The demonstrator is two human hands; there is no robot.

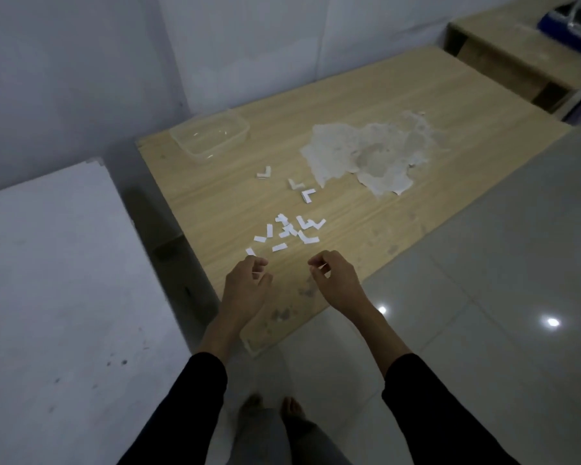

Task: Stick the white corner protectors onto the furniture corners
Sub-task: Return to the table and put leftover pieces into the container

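Three white L-shaped corner protectors [264, 172] [294, 183] [308, 195] lie mid-table on the light wooden table [399, 105]. Closer to me is a scatter of several small white paper strips [289, 233]. My left hand [245, 286] hovers just in front of the strips, fingers loosely curled and apart, with nothing visible in it. To its right, my right hand [336, 283] has thumb and forefinger pinched together. A pale speck shows between those fingers, but I cannot tell whether it is a strip. A whitish protector [253, 348] seems to sit on the table's near corner.
A clear plastic container [210, 135] stands at the table's far left. A torn white patch [366, 152] mars the tabletop. A white cabinet top [54, 280] lies left, across a gap. Another wooden desk [517, 52] stands at the far right. Glossy floor tiles [483, 297] spread right.
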